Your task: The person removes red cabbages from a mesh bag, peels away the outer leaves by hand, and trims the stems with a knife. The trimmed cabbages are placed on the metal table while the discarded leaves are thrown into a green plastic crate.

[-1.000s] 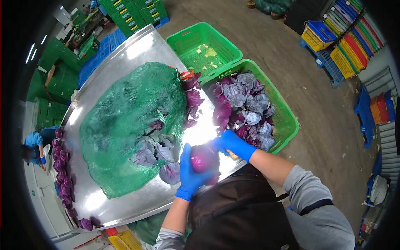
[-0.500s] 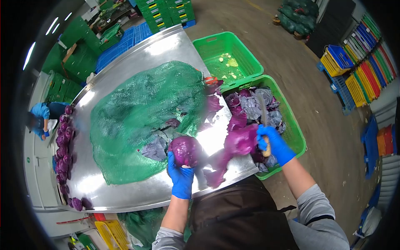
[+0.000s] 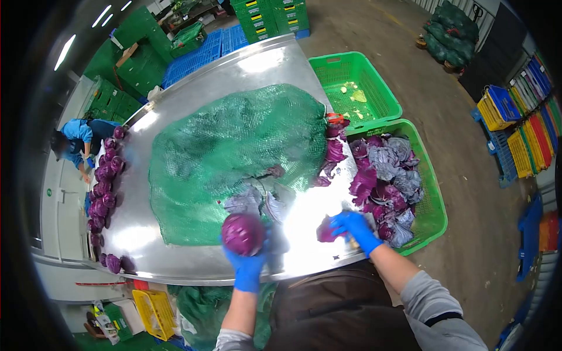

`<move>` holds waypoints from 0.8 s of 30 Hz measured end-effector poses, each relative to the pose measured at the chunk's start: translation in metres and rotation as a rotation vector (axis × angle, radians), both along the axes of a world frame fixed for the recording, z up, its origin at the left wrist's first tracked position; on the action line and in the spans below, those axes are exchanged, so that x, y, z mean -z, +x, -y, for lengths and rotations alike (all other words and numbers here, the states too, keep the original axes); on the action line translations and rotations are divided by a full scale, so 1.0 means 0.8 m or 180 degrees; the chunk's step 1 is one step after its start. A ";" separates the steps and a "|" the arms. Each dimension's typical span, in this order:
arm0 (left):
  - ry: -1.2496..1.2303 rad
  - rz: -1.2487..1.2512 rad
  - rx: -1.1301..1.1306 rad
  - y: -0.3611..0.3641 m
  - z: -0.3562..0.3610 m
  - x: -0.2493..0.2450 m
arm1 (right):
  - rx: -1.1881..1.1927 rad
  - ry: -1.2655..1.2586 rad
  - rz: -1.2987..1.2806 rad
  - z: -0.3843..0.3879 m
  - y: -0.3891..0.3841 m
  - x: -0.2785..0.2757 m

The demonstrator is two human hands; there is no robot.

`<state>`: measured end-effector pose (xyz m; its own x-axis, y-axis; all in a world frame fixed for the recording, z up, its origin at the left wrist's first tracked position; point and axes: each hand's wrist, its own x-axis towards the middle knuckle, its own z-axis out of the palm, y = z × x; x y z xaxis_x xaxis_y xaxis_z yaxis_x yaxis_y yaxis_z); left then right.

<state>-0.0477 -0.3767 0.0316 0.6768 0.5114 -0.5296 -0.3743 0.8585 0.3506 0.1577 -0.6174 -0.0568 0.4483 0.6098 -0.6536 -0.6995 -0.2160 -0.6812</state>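
In my left hand (image 3: 249, 266) is a round red cabbage (image 3: 243, 234), resting in the palm with fingers wrapped around its underside, just above the metal table (image 3: 137, 257). My right hand (image 3: 354, 229) is closed near the table's right edge. A bit of the knife's tan handle (image 3: 354, 242) shows beneath it; the blade is not distinct. A purple cabbage leaf (image 3: 326, 230) lies against the fingertips, slightly blurred. Grey-green outer leaves (image 3: 244, 202) lie beyond the held cabbage, on a green mesh sack (image 3: 193, 169) that bulges with its contents.
A green crate (image 3: 434, 216) of cabbage leaves adjoins the table's right side. Behind it, another green crate (image 3: 383, 96) holds a few pale scraps. Trimmed red cabbages (image 3: 104, 172) line the left edge, where a person in blue (image 3: 79, 131) stands. Stacked green crates (image 3: 269, 20) stand at the back.
The view has shifted. My right hand has come from over the crate back to the table edge. The loose purple leaves in front of me have gone from the table, and more lie in the crate.
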 end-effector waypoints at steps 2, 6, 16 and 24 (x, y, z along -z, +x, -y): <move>0.0291 -0.0386 -0.0661 -0.065 -0.057 0.023 | 0.0778 0.0155 0.1029 0.021 0.041 0.009; 0.0992 -0.0448 -0.2111 -0.179 -0.159 0.037 | 0.1171 -0.0478 0.1535 0.033 0.076 -0.027; 0.2343 -0.1024 0.1183 0.000 -0.213 -0.028 | 0.0915 -0.0439 0.0736 0.000 0.044 0.012; 0.6569 -0.2757 0.2488 0.241 -0.255 0.073 | 0.1043 -0.0835 0.0915 -0.009 0.030 -0.005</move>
<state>0.1454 -0.1731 -0.0265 0.9183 0.3954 -0.0204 0.3639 -0.8225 0.4371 0.1813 -0.6100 -0.0526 0.7728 0.2390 -0.5879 -0.5512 -0.2062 -0.8085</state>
